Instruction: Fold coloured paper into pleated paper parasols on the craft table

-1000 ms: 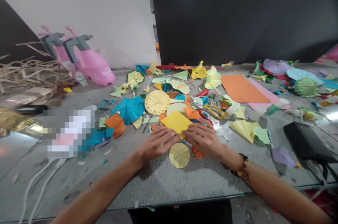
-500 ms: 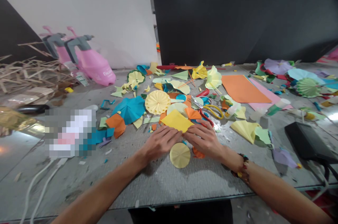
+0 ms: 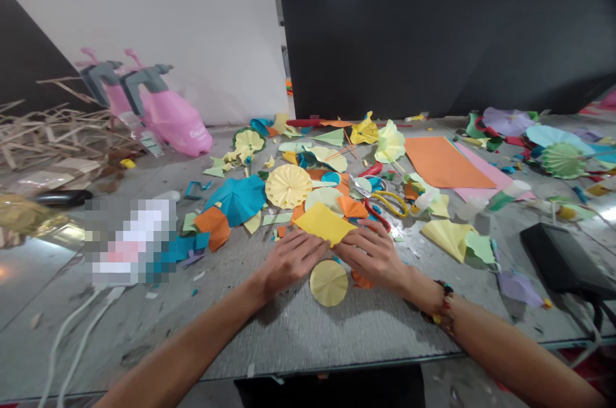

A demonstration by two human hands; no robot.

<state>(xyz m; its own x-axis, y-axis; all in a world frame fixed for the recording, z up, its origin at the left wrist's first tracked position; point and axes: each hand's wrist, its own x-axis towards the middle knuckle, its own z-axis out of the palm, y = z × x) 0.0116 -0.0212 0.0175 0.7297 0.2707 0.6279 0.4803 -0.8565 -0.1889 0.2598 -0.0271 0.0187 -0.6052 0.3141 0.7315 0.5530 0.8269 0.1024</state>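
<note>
A bright yellow sheet of paper (image 3: pixel 323 222) is held at its near edge by both hands, its far corner pointing away from me. My left hand (image 3: pixel 293 258) grips it from the left, fingers together. From the right, my right hand (image 3: pixel 373 253) pinches the same edge, close to the left fingertips. The thumbs are mostly hidden. Just below the hands lies a pale yellow creased paper disc (image 3: pixel 328 283), with a bit of orange paper (image 3: pixel 362 278) partly under the right hand. Scissors with yellow handles (image 3: pixel 387 199) and red-handled scissors (image 3: pixel 376 214) lie beyond the right hand.
A pleated yellow rosette (image 3: pixel 289 187) and a blue folded paper (image 3: pixel 235 199) lie behind the hands. Orange sheets (image 3: pixel 447 163) rest back right, near a glue bottle (image 3: pixel 507 195). A black adapter (image 3: pixel 565 260) sits right; pink spray bottles (image 3: pixel 176 119) and a white power strip (image 3: pixel 132 241) left.
The yellow paper's right side has shifted slightly, with its near edge showing a little more between the hands. Both hands keep nearly the same place and grip.
</note>
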